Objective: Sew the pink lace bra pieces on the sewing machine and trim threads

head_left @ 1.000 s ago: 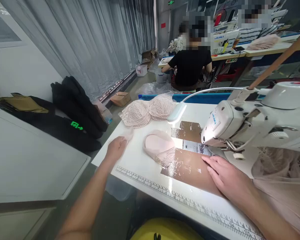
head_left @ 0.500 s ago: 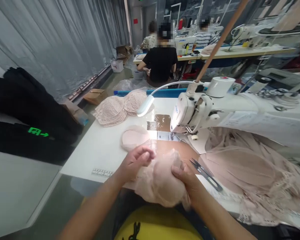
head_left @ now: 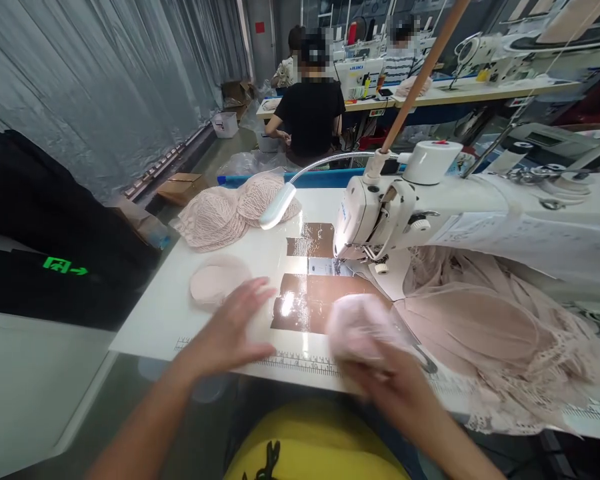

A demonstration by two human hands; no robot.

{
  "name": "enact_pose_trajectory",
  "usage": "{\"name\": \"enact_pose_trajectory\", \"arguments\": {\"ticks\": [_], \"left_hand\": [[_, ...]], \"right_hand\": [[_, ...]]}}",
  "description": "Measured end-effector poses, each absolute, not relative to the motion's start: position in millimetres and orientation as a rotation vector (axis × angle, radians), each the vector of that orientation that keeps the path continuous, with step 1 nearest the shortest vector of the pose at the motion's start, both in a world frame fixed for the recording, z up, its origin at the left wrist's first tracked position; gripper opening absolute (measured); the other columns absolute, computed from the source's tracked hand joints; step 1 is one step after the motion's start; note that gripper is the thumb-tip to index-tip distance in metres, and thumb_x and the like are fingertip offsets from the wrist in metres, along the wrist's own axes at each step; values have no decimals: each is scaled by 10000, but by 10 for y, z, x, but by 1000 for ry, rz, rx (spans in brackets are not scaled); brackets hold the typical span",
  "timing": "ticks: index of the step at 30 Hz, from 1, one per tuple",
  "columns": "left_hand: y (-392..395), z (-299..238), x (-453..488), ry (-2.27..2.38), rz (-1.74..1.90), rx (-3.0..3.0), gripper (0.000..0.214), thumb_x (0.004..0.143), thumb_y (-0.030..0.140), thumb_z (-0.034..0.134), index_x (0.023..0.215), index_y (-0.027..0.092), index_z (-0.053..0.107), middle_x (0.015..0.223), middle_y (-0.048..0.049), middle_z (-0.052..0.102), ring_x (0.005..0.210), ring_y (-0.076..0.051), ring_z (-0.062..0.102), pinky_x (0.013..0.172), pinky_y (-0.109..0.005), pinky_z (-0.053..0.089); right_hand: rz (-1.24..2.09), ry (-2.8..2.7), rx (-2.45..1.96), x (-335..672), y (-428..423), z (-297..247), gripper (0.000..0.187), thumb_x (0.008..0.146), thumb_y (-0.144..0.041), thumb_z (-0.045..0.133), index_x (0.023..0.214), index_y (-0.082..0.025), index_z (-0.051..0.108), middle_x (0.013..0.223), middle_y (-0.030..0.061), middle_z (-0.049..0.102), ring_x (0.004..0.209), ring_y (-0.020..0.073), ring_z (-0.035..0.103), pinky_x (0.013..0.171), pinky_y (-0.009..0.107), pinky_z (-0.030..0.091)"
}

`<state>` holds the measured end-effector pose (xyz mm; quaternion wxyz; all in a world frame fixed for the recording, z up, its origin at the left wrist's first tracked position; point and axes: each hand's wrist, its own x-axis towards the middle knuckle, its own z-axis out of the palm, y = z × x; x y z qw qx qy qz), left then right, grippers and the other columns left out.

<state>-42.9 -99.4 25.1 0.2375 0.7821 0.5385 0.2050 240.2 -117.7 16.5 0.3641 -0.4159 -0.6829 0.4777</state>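
Observation:
My right hand (head_left: pixel 395 387) is closed on a pale pink bra cup (head_left: pixel 357 327), blurred by motion, above the table's front edge. My left hand (head_left: pixel 227 330) is empty, fingers apart, just over the table. Beyond its fingers lies a loose oval bra cup (head_left: pixel 217 283) with a sheer edge, partly covered by the hand. The sewing machine (head_left: pixel 375 213) stands ahead with its needle area lit. Of the thread snips, only a bit of the dark handle (head_left: pixel 429 363) shows beside my right hand.
A lace bra (head_left: pixel 215 217) rests at the table's back left, near the lamp (head_left: pixel 279 207). Pink fabric with lace trim (head_left: pixel 480 333) is heaped on the right. A printed ruler (head_left: pixel 300 363) runs along the front edge. Co-workers, one in a black shirt (head_left: pixel 313 120), sit at machines beyond.
My left hand has come off the pink cup, moved left and spread its fingers. My right hand has carried the cup slightly right. The loose oval cup has shifted left on the table.

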Motion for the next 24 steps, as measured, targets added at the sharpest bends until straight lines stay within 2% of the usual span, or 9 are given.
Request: {"name": "enact_pose_trajectory", "arguments": {"ticks": [2, 4, 8, 11, 13, 15, 19, 22, 24], "left_hand": [[-1027, 351, -194, 1036, 535, 2135, 777, 701, 369, 731, 1401, 259, 414, 1364, -113, 506, 1261, -313, 449, 1044, -419, 375], [-1036, 372, -83, 881, 451, 2053, 615, 769, 290, 659, 1355, 244, 477, 1179, -88, 637, 1056, -247, 598, 903, -322, 471], [-1033, 199, -303, 1456, 645, 1964, 331, 811, 134, 489, 1082, 205, 664, 958, -54, 684, 853, -199, 617, 737, -266, 462], [-1067, 42, -466, 1697, 803, 1774, 251, 819, 196, 521, 1008, 179, 686, 901, -54, 672, 831, -219, 598, 714, -281, 446], [-1123, 1, -404, 1420, 809, 1556, 279, 871, 313, 513, 1032, 166, 688, 847, -59, 659, 780, -211, 595, 683, -281, 455], [-1189, 24, -233, 959, 757, 1354, 421, 889, 444, 496, 1173, 168, 637, 880, -82, 648, 779, -212, 601, 700, -303, 479], [-1244, 139, 64, 467, 746, 1223, 791, 771, 518, 655, 1451, 315, 304, 1272, -112, 513, 967, -231, 582, 875, -379, 469], [-1186, 143, 71, 609, 933, 1289, 781, 745, 453, 706, 1427, 352, 340, 1362, -93, 439, 958, -201, 554, 818, -310, 483], [-1133, 91, 20, 788, 990, 1357, 784, 718, 396, 740, 1412, 314, 384, 1374, -97, 433, 1045, -228, 517, 882, -320, 460]], "right_hand": [[1258, -1991, -867, 2150, -1122, 114, 72, 822, -183, 557, 758, -191, 588, 688, -11, 616, 588, 127, 533, 534, 226, 429], [1116, -2098, -759, 2048, -1105, 115, 94, 762, -112, 527, 756, -203, 550, 695, -16, 606, 586, 118, 524, 536, 220, 403], [734, -1993, -911, 2257, -1109, 169, 135, 705, -116, 554, 707, -232, 484, 634, -24, 563, 520, 118, 501, 478, 227, 365], [555, -1728, -1176, 2418, -1082, 175, 112, 732, -176, 601, 740, -242, 510, 714, 9, 616, 606, 152, 566, 531, 249, 420], [575, -1619, -1330, 2405, -1032, 157, 99, 752, -242, 615, 711, -232, 525, 702, 10, 606, 590, 146, 543, 539, 252, 423], [858, -1643, -1342, 2318, -971, 127, 155, 769, -311, 620, 682, -213, 536, 657, -1, 573, 562, 132, 504, 520, 243, 411], [1774, -1566, -982, 2141, -922, 34, 188, 801, -365, 616, 822, -179, 606, 715, 7, 607, 651, 148, 553, 572, 247, 448], [2114, -1386, -769, 2114, -957, -44, 210, 797, -363, 646, 868, -165, 647, 762, 15, 635, 693, 145, 579, 637, 257, 465], [2187, -1331, -697, 2129, -983, -81, 211, 757, -349, 699, 832, -154, 668, 762, 22, 641, 704, 151, 588, 664, 271, 470]]}}
